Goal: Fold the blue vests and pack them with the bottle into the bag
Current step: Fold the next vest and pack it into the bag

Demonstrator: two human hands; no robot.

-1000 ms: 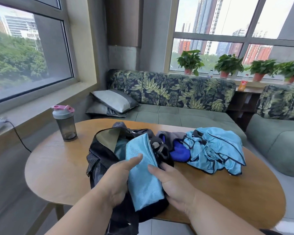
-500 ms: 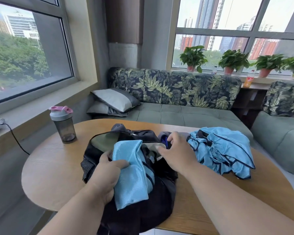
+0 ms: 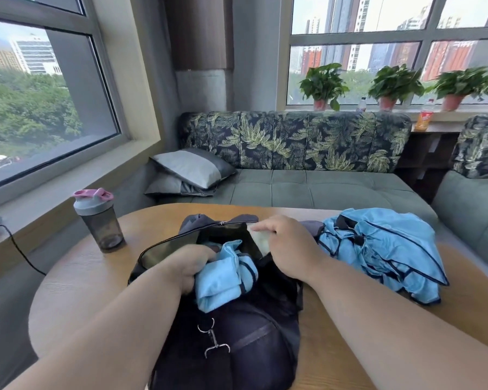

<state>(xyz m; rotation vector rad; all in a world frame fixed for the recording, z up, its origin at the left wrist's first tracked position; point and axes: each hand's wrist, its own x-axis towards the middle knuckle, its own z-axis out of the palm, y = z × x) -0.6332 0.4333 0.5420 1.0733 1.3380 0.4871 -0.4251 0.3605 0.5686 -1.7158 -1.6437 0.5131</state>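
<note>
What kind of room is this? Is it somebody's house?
Probably a lounge or sitting corner high up in a city building, maybe a home. There is a leaf-print sofa with a cushion, potted plants on the windowsill, and tall buildings outside the window.

Left hand (image 3: 190, 267): fingertips buried under the folded light-blue fabric vest (image 3: 226, 278), grip not readable. Interior of the black zippered duffel bag (image 3: 237, 342) mostly dark; contents hidden. Bag's near end cut off by the bottom edge. Right hand (image 3: 289, 246) covers part of the bag's pale lining. Underside of the crumpled blue vests pile (image 3: 383, 249) hidden.
</note>
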